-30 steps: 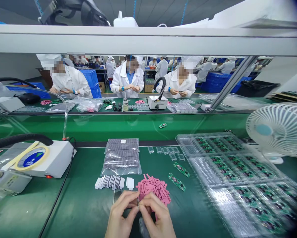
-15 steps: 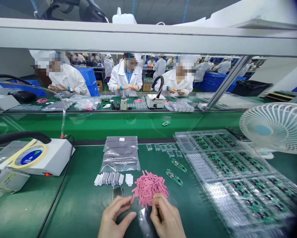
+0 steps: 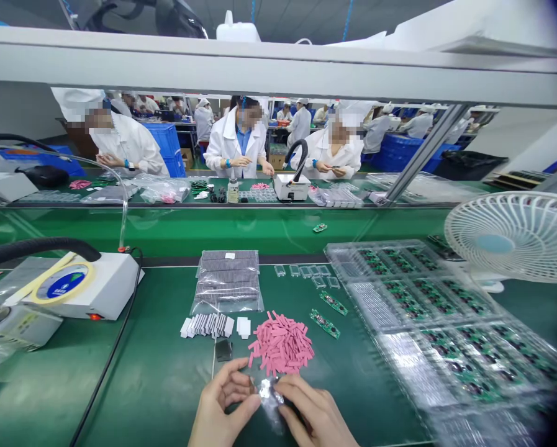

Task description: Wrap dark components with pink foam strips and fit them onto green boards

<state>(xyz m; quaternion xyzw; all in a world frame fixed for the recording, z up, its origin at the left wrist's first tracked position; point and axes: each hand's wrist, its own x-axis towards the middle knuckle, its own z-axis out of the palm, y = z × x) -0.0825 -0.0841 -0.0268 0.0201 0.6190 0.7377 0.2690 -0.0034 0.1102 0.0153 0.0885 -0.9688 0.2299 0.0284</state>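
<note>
Just in front of the heaped pink strips [image 3: 282, 343], a small clear, shiny plastic piece [image 3: 266, 388] catches the light between my fingers. My left hand [image 3: 226, 400] has its thumb and fingertips at the left edge of this piece. From the other side, my right hand [image 3: 308, 406] pinches it with thumb and forefinger. What else the fingertips may hold is too small to make out. A dark square piece [image 3: 223, 350] lies beyond my left hand. Farther off are a row of white-and-dark strips [image 3: 207, 326] and a small white stack [image 3: 243, 328].
A bag of dark striped sheets [image 3: 229, 282] lies at the back, beside small clear frames [image 3: 306, 271]. Two green circuit boards [image 3: 325, 323] lie right of the heap. Clear trays of boards [image 3: 403, 347] and a fan [image 3: 511, 239] fill the right; a white box machine [image 3: 105, 288] stands left.
My hands have come closer together around the shiny plastic piece, the right one moving left. The view has shifted slightly. Across the bench, the middle co-worker's hands have moved apart.
</note>
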